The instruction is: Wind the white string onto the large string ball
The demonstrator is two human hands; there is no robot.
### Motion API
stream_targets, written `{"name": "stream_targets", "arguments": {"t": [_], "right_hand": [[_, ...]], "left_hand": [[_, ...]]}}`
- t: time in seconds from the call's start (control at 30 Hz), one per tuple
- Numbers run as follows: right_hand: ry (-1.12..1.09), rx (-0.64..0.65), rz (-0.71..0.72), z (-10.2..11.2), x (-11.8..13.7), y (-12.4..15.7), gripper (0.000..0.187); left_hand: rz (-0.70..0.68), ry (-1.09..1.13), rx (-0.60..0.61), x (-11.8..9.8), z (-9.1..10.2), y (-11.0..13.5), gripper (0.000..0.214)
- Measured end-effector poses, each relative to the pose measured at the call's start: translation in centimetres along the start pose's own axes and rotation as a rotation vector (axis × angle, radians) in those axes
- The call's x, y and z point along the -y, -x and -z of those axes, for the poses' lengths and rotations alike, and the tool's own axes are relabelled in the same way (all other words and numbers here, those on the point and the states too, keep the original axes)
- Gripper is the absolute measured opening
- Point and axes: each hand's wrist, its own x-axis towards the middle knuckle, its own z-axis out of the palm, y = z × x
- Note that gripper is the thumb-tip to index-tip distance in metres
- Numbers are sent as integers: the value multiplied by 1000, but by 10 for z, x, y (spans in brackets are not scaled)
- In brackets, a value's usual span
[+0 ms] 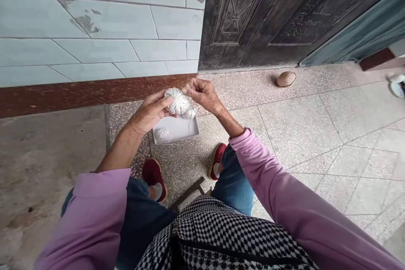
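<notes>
Plainly, my left hand (pixel 151 112) holds the white yarn ball (pixel 177 102) over the far side of the tray (pixel 180 130). My right hand (pixel 205 93), off the tray's far right corner, has its fingertips drawn together at the ball; I can't tell whether they pinch a strand. Roughly round, it shows no long axis or pointing end.

Dark door (pixel 253 12), tiled wall (pixel 142 21), speckled floor (pixel 294 122)

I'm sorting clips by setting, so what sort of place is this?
Likely a house's entryway or porch, judging by the dark carved door, pale tiled wall and speckled floor.
</notes>
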Motion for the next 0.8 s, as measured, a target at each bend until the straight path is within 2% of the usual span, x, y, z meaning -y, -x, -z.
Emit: {"name": "stream_targets", "arguments": {"t": [0.23,0.4,0.47,0.63,0.8], "right_hand": [[-15,-35,-18,-2,-9,-7,67],[-16,-41,-29,-2,-14,-9,59],[6,-17,-21,-9,-15,-7,54],[148,51,9,-36,-19,2,57],[361,219,-11,-55,-12,21,37]], "left_hand": [[-56,34,-41,2,-9,-1,64],[-112,205,-71,1,-8,0,62],[-143,251,-97,3,-6,0,57],[-191,270,-219,10,-3,-6,58],[-283,165,-332,18,9,-19,64]]}}
